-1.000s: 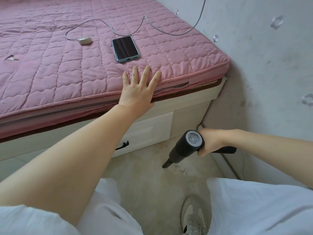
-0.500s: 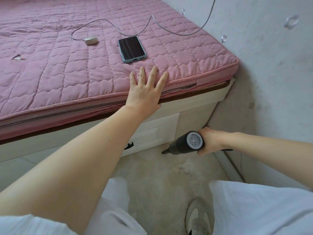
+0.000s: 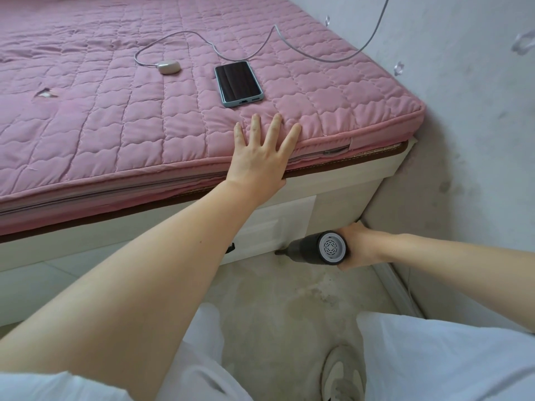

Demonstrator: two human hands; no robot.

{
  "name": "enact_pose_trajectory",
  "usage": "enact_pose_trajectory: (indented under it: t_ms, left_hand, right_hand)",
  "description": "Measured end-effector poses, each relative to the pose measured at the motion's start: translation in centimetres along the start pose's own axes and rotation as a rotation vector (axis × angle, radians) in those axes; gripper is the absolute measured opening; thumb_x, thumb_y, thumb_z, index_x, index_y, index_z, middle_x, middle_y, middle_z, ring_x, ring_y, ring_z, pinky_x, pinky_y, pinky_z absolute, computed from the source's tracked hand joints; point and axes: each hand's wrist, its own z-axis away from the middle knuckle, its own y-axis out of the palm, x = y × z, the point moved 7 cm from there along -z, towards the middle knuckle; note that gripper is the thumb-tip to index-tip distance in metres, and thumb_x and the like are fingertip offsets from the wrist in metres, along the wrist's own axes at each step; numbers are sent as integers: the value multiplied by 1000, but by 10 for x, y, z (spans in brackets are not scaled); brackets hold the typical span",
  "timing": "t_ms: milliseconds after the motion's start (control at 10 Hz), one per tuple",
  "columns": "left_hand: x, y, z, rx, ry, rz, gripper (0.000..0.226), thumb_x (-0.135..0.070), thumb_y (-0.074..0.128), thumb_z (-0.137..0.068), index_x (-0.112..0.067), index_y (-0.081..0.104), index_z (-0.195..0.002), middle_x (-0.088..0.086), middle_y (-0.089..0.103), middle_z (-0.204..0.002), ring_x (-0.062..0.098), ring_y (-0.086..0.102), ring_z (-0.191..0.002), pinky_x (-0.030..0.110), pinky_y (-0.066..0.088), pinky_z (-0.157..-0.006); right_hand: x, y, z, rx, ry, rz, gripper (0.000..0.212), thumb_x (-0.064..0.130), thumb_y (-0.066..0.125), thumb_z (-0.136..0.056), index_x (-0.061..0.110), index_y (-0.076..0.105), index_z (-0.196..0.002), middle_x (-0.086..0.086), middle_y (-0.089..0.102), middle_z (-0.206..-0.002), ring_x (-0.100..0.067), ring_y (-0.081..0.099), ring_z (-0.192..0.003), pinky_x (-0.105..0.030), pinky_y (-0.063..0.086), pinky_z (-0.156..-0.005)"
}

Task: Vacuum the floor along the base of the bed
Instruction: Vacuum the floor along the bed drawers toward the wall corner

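Swung low since a second ago, the handheld vacuum (image 3: 314,251), clamped in the right hand (image 3: 357,246), needs its nozzle kept against the bed base (image 3: 333,186) while the flat, open-fingered left hand (image 3: 260,157) braces on the mattress (image 3: 144,111).

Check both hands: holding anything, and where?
Right hand grips the handheld vacuum by its handle. Left hand holds nothing, resting flat on the mattress edge.

The right hand (image 3: 357,246) has swung the handheld vacuum (image 3: 315,250) level, nozzle now at the bed base (image 3: 260,227).
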Motion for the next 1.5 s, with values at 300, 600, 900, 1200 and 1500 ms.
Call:
enact_pose_trajectory:
  t_ms: [300,600,900,1200,1500]
  left_hand:
    - [0,-1,0,2,2,1,97,-48,61,-89,-22,-5,-155,17,1,-162,50,5,-145,68,13,-114]
    - [0,-1,-1,13,-3,-2,97,-48,61,-89,-22,-6,-155,17,1,-162,50,5,-145,67,12,-114]
    - [1,-1,-1,23,-11,-2,98,-47,62,-88,-23,-5,-155,16,1,-162,49,4,-145,67,12,-114]
    - [1,-2,0,44,-17,6,98,-46,62,-89,-23,-6,-155,15,0,-162,48,3,-146,67,11,-114]
    - [0,-3,0,45,-16,6,97,-45,61,-89,-23,-6,-155,15,0,-162,48,3,-146,66,11,-114]
  right_hand:
    - [2,3,0,39,-5,-19,43,23,74,-73,23,59,-113,4,68,-104,-12,64,-93,-27,55,-80]
    - [-1,-3,6,17,11,23,23,22,71,-68,25,50,-76,3,59,-76,-13,57,-71,-28,49,-62]
    - [-10,-8,19,50,40,31,33,23,72,-66,12,62,-95,-6,63,-84,-18,61,-77,-35,53,-69]
    - [-12,-6,37,112,86,38,35,21,73,-66,9,61,-96,-5,61,-83,-16,56,-74,-32,51,-67]
    - [-19,-10,45,131,110,6,32,18,72,-70,11,61,-99,-3,65,-90,-16,58,-80,-24,48,-67]
